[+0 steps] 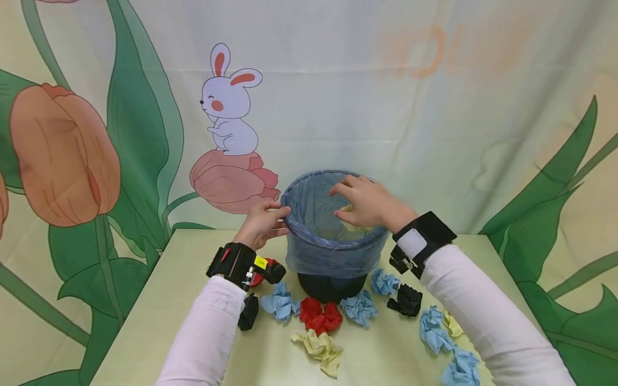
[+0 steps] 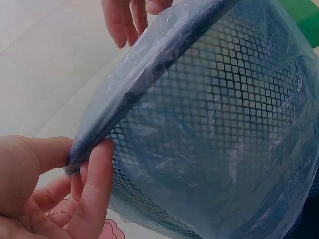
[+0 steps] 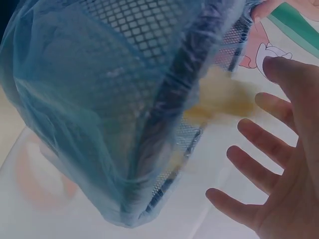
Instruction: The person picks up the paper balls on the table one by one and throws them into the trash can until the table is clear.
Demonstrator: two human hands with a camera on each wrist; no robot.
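Note:
A mesh waste bin (image 1: 329, 287) stands at the table's back, lined with a translucent blue plastic bag (image 1: 333, 260) folded over its rim. My left hand (image 1: 263, 224) pinches the rim on the left, thumb outside and fingers inside in the left wrist view. Over the opening is my right hand (image 1: 370, 205), its fingers spread and apart from the paper. A blurred yellow crumpled paper (image 3: 219, 97) is in the air at the bin's mouth, just off the right fingertips. In the head view that hand partly hides it.
Around the bin's base lie a red crumpled paper (image 1: 319, 316), blue ones (image 1: 359, 308), and black ones (image 1: 406, 300). A yellow one (image 1: 321, 351) is nearer the front. More blue papers (image 1: 434, 329) lie at the right. A printed curtain (image 1: 338, 107) hangs behind the table (image 1: 193, 279).

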